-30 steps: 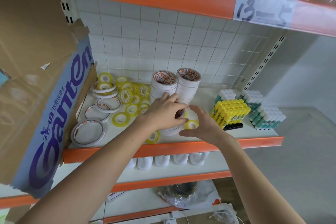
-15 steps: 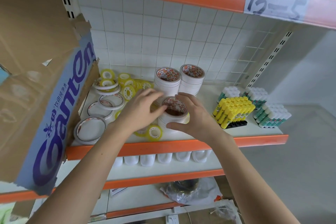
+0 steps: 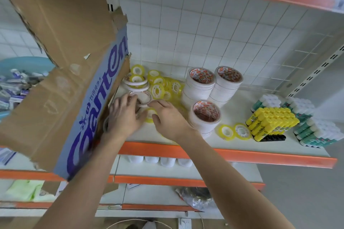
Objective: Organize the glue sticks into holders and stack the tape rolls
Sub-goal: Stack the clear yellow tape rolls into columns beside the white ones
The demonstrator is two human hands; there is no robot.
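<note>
My left hand [image 3: 123, 117] lies over thin white tape rolls [image 3: 144, 98] beside the cardboard box, fingers curled on one ring. My right hand [image 3: 168, 120] is close beside it, forefinger and thumb curled around a small yellow tape roll [image 3: 149, 115]. More thin white rolls [image 3: 135, 83] and several yellow rolls [image 3: 163, 87] lie behind. Three stacks of wide white tape [image 3: 205, 117] stand mid-shelf. Two loose yellow rolls [image 3: 233, 132] lie near the front edge. Yellow glue sticks [image 3: 271, 122] stand in a black holder, with green-and-white glue sticks [image 3: 316, 132] to their right.
A large torn cardboard box [image 3: 61, 72] leans over the shelf's left end, close to my left hand. The orange shelf lip [image 3: 242, 154] runs along the front. A white wire grid [image 3: 223, 33] backs the shelf. White containers [image 3: 160, 161] sit on the shelf below.
Both hands left the front wide-tape stack and moved left to the thin white rolls by the box. The view shifted left and down.
</note>
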